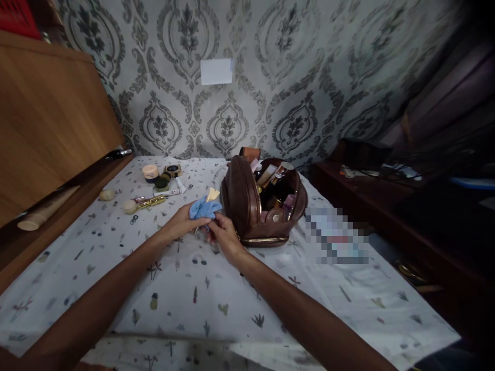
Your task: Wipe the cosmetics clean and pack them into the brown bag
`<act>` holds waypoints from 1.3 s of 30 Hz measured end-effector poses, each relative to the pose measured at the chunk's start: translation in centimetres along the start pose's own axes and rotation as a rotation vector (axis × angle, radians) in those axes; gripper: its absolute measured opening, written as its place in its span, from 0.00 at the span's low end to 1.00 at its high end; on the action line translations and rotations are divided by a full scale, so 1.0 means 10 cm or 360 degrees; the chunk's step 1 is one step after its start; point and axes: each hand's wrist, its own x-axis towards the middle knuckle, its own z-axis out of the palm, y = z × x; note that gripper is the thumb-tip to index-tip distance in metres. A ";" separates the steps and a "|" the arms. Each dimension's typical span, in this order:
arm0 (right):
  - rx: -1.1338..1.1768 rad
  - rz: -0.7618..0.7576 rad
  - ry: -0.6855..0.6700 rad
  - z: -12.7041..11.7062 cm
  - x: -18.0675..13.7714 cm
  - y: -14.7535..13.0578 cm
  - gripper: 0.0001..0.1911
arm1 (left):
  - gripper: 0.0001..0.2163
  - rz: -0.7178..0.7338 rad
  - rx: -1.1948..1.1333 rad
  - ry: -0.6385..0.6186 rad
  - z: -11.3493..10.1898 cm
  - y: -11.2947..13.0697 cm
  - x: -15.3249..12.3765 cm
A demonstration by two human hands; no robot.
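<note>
Both my hands meet in front of an open brown leather bag (247,206). A light-blue cloth (204,208) is bunched in my left hand (181,221), whose fingers are closed round it. From the top of the cloth sticks the flat cream-coloured end of a small item (213,194); the rest of it is wrapped and hidden. My right hand (227,236) pinches the lower right side of the cloth with bent fingers, close beside the bag. Inside the bag, several cosmetic bottles and tubes (266,176) stand and lie together.
Left of the bag lie a cream jar (150,172), a gold tube (152,201), a white tube (170,192) and other small cosmetics on the patterned cloth (209,309). A wooden cabinet (50,113) borders the left side. A blurred-out flat object (336,237) lies right of the bag.
</note>
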 end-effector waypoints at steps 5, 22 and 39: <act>0.0103 0.0041 -0.0115 -0.05 -0.02 0.01 0.24 | 0.17 -0.0087 -0.0165 0.0116 -0.07 -0.10 0.04; -0.0192 -0.0101 -0.0183 -0.04 -0.05 0.04 0.23 | 0.11 -0.0006 -0.0051 0.0523 0.05 -0.10 0.05; 0.0057 0.0026 -0.0240 -0.05 -0.13 -0.03 0.21 | 0.18 0.0675 0.1235 0.0389 0.00 -0.16 0.01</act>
